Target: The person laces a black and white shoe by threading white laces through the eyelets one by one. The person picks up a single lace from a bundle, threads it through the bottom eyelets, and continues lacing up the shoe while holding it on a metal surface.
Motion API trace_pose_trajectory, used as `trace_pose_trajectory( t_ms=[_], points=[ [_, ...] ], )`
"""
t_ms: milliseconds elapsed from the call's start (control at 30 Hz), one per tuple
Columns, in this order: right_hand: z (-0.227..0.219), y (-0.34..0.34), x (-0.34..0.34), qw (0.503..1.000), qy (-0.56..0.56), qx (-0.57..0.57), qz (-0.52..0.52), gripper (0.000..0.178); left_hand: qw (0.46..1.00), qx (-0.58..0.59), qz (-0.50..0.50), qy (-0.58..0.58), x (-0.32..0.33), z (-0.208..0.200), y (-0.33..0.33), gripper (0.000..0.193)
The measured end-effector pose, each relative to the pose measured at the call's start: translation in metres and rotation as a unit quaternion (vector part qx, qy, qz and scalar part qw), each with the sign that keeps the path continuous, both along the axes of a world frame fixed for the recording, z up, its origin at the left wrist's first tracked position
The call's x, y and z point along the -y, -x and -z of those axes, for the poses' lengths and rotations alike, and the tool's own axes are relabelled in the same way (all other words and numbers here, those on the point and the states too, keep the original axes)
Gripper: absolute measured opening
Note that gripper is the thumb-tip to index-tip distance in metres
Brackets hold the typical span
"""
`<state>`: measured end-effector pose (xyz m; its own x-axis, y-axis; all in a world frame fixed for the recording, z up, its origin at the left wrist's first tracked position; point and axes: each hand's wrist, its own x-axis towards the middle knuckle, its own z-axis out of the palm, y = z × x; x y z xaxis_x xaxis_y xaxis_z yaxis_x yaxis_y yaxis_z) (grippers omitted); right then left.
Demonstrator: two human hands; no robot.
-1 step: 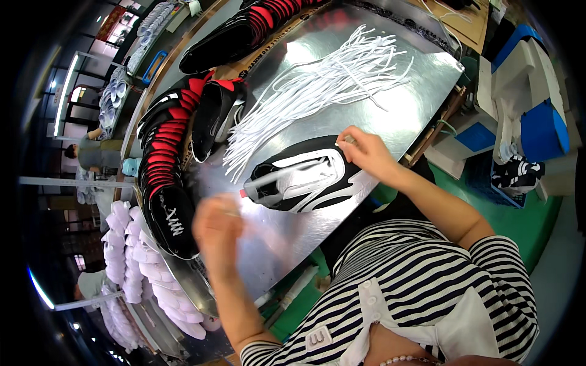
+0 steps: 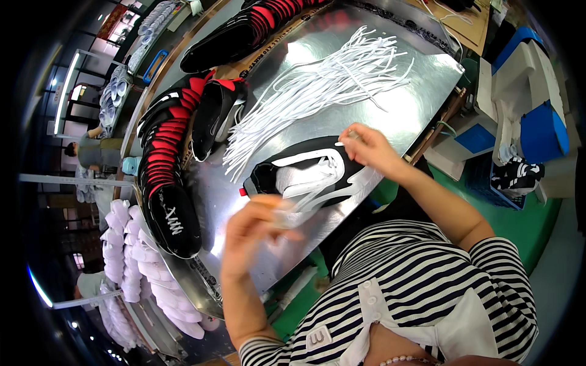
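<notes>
In front of me on the metal tabletop lies a black-and-white sneaker, its opening to the left, a small red tab at its heel. White shoelace runs from its eyelets toward my left hand. That hand is smeared by motion, near the sneaker's front side, with its fingers closed around the lace. At the toe end, my right hand pinches a white lace end between thumb and fingers. Beyond the sneaker lies a loose bundle of white shoelaces.
A row of black-and-red shoes lines the table's left edge, with a single black shoe beside it. White shoe parts are stacked farther left. Beige-and-blue bins and a blue crate stand on the right.
My left hand has moved right and slightly down, closer to the sneaker, and the lace has swung toward me. My right hand has barely shifted at the toe.
</notes>
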<state>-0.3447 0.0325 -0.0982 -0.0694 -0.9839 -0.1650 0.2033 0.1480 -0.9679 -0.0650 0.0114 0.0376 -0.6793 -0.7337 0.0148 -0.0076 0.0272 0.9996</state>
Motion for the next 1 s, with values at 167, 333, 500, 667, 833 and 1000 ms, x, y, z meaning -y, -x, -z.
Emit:
trace_pose_trajectory(
  t_ms=[167,333,500,667,833,1000],
  points=[
    [-0.029,0.030,-0.021,0.998,0.060,0.018,-0.030,0.024,0.933,0.178,-0.071,0.305,0.019,0.031,0.062,0.005],
    [-0.012,-0.023,-0.015,0.995,0.031,0.055,-0.073,0.016,0.951,0.202,-0.109,0.205,0.017,0.052,0.095,0.011],
    [-0.001,-0.024,-0.005,0.999,0.019,0.042,0.011,0.019,0.836,0.347,-0.138,0.403,0.002,0.061,0.046,0.028],
    [0.012,-0.040,-0.001,0.997,0.034,-0.055,0.031,0.028,0.899,0.226,-0.105,-0.360,0.028,0.073,0.044,0.059],
    [0.001,-0.042,-0.008,0.988,0.008,-0.149,0.022,0.040,0.911,0.228,-0.115,-0.325,0.016,0.097,0.061,0.054],
    [-0.002,-0.036,-0.014,0.968,0.040,-0.246,-0.017,0.047,0.949,0.188,-0.180,-0.177,-0.003,0.103,0.068,0.028]
  ],
)
